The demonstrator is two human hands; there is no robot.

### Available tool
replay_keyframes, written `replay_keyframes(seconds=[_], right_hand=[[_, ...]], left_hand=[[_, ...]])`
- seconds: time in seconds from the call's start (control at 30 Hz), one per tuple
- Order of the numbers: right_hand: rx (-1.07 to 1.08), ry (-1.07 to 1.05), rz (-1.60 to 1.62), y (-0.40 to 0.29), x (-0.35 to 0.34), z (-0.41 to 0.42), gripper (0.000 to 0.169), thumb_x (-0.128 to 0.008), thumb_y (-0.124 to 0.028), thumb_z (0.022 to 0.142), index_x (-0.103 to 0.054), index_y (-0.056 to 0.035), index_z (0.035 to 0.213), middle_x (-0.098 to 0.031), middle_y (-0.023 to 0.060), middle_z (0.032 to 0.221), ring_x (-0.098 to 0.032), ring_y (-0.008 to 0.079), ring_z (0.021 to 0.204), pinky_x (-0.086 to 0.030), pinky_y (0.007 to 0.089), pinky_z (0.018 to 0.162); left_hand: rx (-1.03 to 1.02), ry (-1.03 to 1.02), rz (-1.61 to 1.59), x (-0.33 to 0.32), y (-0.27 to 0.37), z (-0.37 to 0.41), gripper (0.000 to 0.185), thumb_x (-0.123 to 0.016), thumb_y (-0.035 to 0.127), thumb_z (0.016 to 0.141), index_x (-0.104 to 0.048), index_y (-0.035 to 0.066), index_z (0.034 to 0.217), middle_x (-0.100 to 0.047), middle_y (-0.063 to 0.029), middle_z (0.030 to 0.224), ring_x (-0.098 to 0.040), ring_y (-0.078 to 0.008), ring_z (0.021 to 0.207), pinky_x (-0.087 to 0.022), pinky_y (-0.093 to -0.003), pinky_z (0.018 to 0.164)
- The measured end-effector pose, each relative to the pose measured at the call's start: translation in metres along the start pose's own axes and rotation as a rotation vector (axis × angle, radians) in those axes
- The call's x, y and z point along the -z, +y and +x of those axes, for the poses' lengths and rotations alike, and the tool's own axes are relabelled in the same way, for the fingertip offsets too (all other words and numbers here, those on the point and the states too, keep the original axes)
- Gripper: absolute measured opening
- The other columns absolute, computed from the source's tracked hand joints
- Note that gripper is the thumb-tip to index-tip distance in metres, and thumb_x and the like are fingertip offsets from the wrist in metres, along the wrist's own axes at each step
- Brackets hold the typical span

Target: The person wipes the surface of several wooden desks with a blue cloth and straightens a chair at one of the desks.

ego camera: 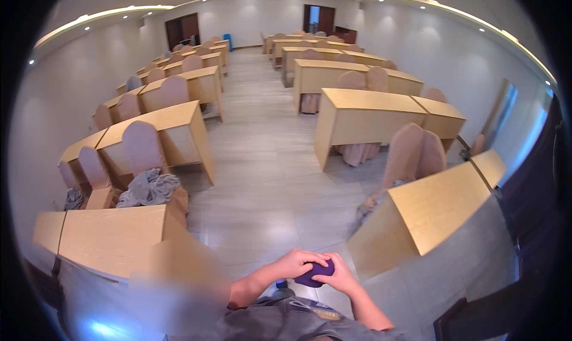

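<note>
A small dark purple object [315, 276], soft-looking and rounded, is held in front of my body at the bottom centre; it could be folded cloth or a pouch, but I cannot tell which. My left hand [300, 264] curls over its top and left side. From the right, my right hand [337, 274] grips it, with the thumb across its front. The two hands meet at the fingertips above the object. Below them show my grey clothing and a drawstring.
Rows of light wooden desks [380, 100] with covered chairs [142, 146] flank a tiled aisle [254, 162]. A grey cloth [149, 188] lies crumpled on a chair at left. Close desks stand on both sides, one [442, 202] at right. A blurred patch covers part of the lower left.
</note>
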State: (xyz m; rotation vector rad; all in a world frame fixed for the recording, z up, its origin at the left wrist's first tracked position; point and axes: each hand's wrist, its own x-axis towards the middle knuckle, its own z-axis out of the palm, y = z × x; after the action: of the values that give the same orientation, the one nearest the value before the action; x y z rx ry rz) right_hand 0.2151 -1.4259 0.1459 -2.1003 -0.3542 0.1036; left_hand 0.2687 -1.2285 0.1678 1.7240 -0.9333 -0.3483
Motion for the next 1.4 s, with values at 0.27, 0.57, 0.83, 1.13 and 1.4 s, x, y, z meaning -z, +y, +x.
replay_keyframes(seconds=[0.27,0.57,0.83,1.13,1.4], right_hand=[[0.333,-0.244,-0.119,-0.017,-0.002,0.155,0.047,-0.075,-0.024,0.069,-0.053,-0.0001,0.102,-0.054,0.0172,0.111,-0.054,0.0313,0.102,-0.044,0.0363,0.086],[0.252,-0.575,-0.260,-0.054,-0.050,0.287,0.040,-0.074,-0.029,0.067,-0.064,-0.0034,0.096,-0.065,0.0153,0.088,-0.063,0.0302,0.081,-0.049,0.0359,0.071],[0.314,-0.718,-0.115,-0.044,-0.093,0.425,0.047,-0.075,-0.029,0.067,-0.061,-0.0023,0.103,-0.065,0.0165,0.090,-0.064,0.0304,0.082,-0.050,0.0348,0.075],[0.286,-0.886,-0.004,-0.053,-0.146,0.588,0.035,-0.071,-0.024,0.073,-0.063,-0.0055,0.102,-0.066,0.0147,0.085,-0.065,0.0258,0.077,-0.050,0.0313,0.071],[0.269,-0.939,-0.097,-0.069,-0.224,0.684,0.033,-0.071,-0.026,0.073,-0.064,-0.0068,0.100,-0.067,0.0133,0.086,-0.066,0.0241,0.077,-0.050,0.0323,0.070]], left_hand=[[-0.030,0.442,0.065,0.094,-0.058,-0.007,0.033,-0.050,-0.005,0.072,-0.063,0.003,0.102,-0.065,-0.0111,0.100,-0.061,-0.0241,0.096,-0.047,-0.0320,0.088],[0.194,0.704,0.201,0.169,-0.085,-0.029,0.029,-0.055,0.002,0.073,-0.064,0.008,0.099,-0.065,-0.0123,0.094,-0.063,-0.0276,0.083,-0.050,-0.0338,0.075],[0.168,0.875,0.227,0.266,-0.144,-0.001,0.029,-0.056,0.000,0.069,-0.065,0.007,0.096,-0.064,-0.0117,0.095,-0.061,-0.0284,0.087,-0.048,-0.0348,0.077],[0.392,0.853,0.277,0.405,-0.195,0.006,0.031,-0.058,0.001,0.071,-0.064,0.007,0.101,-0.063,-0.0115,0.095,-0.060,-0.0281,0.086,-0.048,-0.0352,0.075],[0.792,1.163,0.046,0.462,-0.251,-0.059,0.028,-0.061,0.020,0.084,-0.061,0.005,0.107,-0.065,-0.0105,0.091,-0.063,-0.0172,0.084,-0.049,-0.0302,0.077]])
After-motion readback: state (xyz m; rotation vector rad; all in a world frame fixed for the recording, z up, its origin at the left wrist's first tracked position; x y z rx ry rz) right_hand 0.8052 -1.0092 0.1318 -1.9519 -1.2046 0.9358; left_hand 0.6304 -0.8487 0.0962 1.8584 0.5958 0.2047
